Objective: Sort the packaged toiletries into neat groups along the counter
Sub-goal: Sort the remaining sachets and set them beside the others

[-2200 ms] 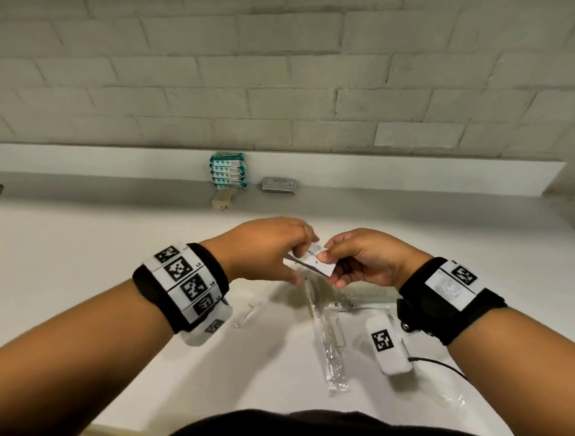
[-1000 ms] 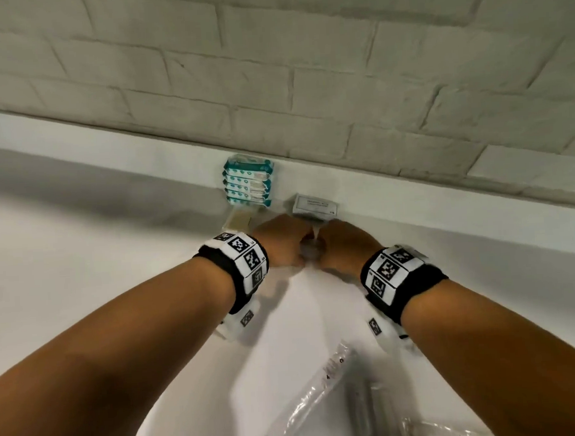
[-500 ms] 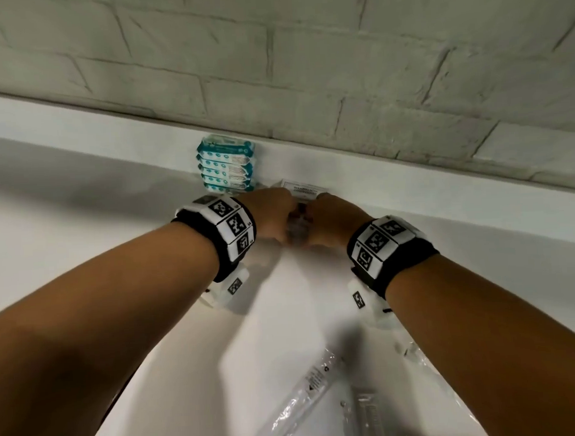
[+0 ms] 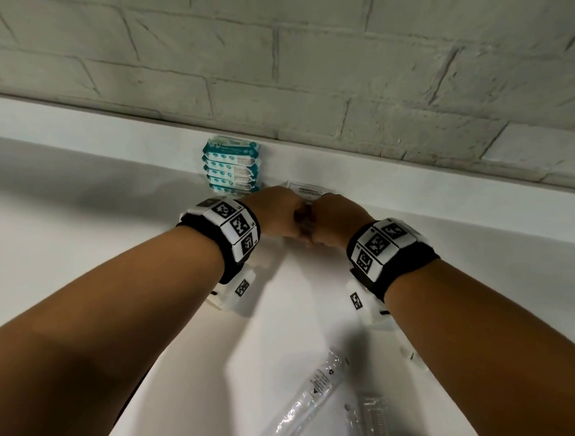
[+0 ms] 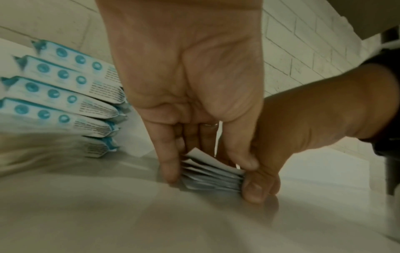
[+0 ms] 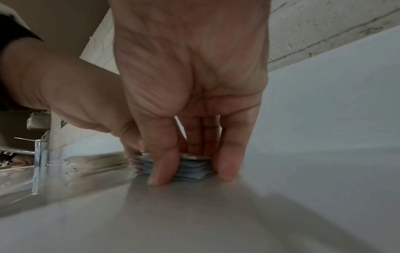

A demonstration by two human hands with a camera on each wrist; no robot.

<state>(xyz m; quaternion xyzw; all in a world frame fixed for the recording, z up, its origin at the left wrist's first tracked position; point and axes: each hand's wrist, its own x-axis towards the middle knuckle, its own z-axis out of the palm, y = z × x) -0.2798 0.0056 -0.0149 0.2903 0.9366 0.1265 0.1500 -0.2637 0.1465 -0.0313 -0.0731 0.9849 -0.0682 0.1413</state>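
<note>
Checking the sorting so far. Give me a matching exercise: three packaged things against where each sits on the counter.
Things:
1. teal wipe packs
2. stack of sachets
3. long clear sleeve

Places:
A. near edge, loose on the counter
B. stacked against the back ledge, left of the hands
C. between the fingers of the left hand and right hand

Pairs: 1-B, 2-C, 3-A
</note>
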